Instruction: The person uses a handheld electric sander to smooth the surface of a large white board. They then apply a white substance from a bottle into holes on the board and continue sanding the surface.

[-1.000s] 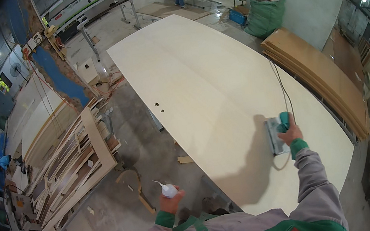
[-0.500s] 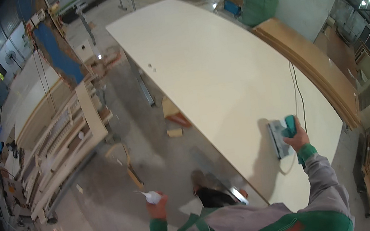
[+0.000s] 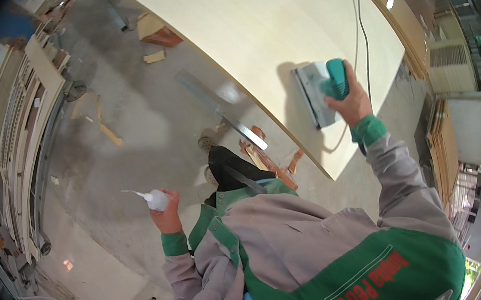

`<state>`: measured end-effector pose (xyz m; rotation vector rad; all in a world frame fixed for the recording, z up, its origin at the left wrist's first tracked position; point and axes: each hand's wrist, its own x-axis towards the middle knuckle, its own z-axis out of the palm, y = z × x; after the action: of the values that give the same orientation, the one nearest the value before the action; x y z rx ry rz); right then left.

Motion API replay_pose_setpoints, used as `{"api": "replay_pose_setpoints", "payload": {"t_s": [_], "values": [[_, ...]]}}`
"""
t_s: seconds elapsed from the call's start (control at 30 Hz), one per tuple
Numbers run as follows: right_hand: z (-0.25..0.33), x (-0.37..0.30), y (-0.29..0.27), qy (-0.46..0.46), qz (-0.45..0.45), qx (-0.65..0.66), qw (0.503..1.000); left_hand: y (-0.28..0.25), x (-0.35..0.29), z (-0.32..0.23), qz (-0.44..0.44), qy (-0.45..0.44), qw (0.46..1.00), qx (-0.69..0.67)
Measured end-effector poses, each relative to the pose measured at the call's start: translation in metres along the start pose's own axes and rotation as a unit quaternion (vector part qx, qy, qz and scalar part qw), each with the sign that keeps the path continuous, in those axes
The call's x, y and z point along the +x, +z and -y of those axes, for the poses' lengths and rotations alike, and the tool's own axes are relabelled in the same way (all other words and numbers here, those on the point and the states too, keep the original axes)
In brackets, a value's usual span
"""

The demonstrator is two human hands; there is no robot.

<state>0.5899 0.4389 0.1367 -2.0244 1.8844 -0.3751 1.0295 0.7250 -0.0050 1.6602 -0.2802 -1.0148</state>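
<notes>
My right hand (image 3: 353, 102) is wrapped round the teal grip of an electric sander (image 3: 319, 94) with a grey body. The sander is over the near right part of a large pale board (image 3: 249, 27) and throws a shadow to its left. Whether its pad touches the surface, I cannot tell. Off the board's left side, above the floor, my left hand (image 3: 167, 219) is closed round a small white squeeze bottle (image 3: 157, 201). The bottle's long thin nozzle points left. A dark cord runs along the board beyond the sander.
Stacked boards and slatted wooden pieces (image 3: 20, 136) line the left side. Brown panels (image 3: 382, 4) run along the board's right edge. On the floor lie a wood block (image 3: 154, 57), thin offcuts (image 3: 109, 134) and a metal leg or bar (image 3: 244, 130) near my feet.
The view has tilted downward, so the board and both hands sit higher in the picture and more of my jacket shows. Both hands keep their holds on the sander and the bottle.
</notes>
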Motion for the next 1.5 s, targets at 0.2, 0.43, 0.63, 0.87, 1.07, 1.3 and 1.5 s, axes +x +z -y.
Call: {"api": "replay_pose_setpoints", "payload": {"t_s": [0.2,0.43,0.63,0.87,1.07,1.3,1.5], "values": [[-0.105,0.039,-0.041,0.175,-0.046,-0.065,0.981,0.069,-0.027,-0.018,0.150,0.087,0.976,0.130],[-0.145,0.079,-0.074,0.205,-0.060,-0.071,0.974,0.210,-0.066,-0.020,0.467,0.429,0.694,0.341],[-0.145,0.046,-0.079,0.171,-0.028,-0.064,0.983,0.298,-0.125,0.007,0.584,0.457,0.556,0.375],[-0.123,-0.043,-0.056,0.026,0.069,-0.042,0.996,0.316,-0.199,0.064,0.524,0.481,0.586,0.388],[-0.106,-0.065,-0.059,-0.036,0.169,0.047,0.984,0.327,-0.243,0.079,0.499,0.451,0.602,0.430],[-0.187,0.001,-0.089,0.056,0.082,-0.020,0.995,0.356,-0.234,0.075,0.428,0.390,0.729,0.366],[-0.283,0.077,-0.124,0.098,0.007,-0.065,0.993,0.377,-0.188,0.071,0.274,0.269,0.891,0.242]]}}
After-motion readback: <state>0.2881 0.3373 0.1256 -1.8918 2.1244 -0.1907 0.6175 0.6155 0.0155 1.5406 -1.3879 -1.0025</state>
